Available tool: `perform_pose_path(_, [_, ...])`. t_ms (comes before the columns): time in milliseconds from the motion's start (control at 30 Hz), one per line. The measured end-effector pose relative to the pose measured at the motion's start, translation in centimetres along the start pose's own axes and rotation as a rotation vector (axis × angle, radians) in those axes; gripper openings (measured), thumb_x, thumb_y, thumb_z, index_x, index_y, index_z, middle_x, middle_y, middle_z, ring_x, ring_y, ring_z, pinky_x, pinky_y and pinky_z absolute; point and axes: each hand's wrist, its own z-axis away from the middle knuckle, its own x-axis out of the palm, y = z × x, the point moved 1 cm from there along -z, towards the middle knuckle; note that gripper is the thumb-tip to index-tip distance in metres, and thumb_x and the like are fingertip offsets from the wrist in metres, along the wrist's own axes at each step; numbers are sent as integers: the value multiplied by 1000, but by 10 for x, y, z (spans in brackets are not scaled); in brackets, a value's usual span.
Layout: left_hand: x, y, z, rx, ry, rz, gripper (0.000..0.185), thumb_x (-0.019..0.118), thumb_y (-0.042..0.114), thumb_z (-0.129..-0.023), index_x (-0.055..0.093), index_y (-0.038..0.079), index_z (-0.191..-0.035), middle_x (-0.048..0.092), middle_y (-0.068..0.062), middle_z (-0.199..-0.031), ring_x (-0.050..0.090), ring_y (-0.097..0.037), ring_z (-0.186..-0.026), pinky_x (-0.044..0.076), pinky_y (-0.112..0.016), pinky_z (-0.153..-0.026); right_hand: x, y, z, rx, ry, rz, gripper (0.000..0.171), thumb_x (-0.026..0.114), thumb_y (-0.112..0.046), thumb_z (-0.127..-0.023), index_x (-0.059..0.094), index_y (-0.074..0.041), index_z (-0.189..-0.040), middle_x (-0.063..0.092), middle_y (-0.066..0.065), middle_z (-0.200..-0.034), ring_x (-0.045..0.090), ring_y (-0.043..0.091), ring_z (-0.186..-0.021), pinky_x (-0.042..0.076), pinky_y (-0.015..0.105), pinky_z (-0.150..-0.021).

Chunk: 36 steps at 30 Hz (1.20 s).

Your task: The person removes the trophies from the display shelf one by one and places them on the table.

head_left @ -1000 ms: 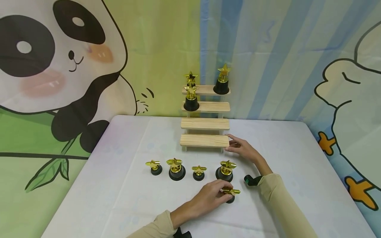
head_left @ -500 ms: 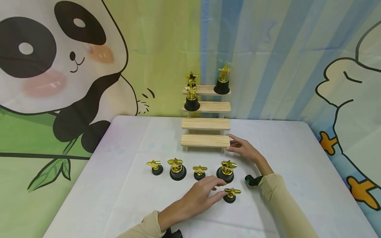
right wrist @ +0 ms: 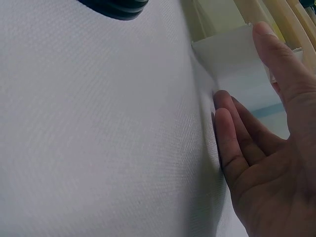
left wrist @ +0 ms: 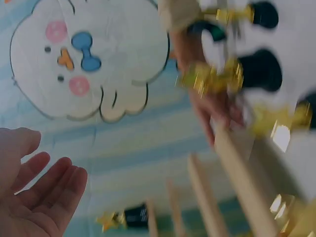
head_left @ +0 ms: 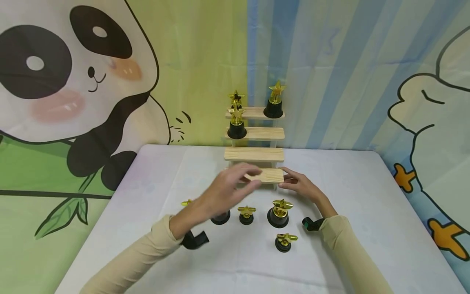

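My left hand (head_left: 227, 190) is in mid-air over the table, in front of the lowest step of a small wooden tiered display stand (head_left: 254, 154). It holds nothing; in the left wrist view its fingers (left wrist: 52, 197) are loosely bent. At the stand's right end, my right hand (head_left: 302, 184) rests on the cloth, thumb (right wrist: 276, 49) at the lowest step's edge. Gold star trophies on black bases stand before the stand: a small trophy (head_left: 246, 215), a larger trophy (head_left: 279, 213), and another small trophy (head_left: 284, 242) nearer me. My left forearm partly hides two more on the left.
The stand's top step bears a trophy (head_left: 274, 100) at right and one at left, partly hidden by a trophy (head_left: 236, 124) on the step below. A white cloth covers the table (head_left: 367, 196). Behind hangs a cartoon-printed curtain (head_left: 205, 73).
My left hand has let go of the small trophy nearest me and moved up and left toward the stand. The right hand has stayed at the stand's end.
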Motion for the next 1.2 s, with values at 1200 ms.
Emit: perform_pose_path(1200, [-75,-130,-135,-392,129,-137,34,52,31,-101,61,9,-124,65,-9,-122,60,-24,-111,50,-39,-96,3,-3,2,26,4,-20,76,69,-38,-89,31,-22,-153,52,24,-139,54,39,-125,49,51,-99])
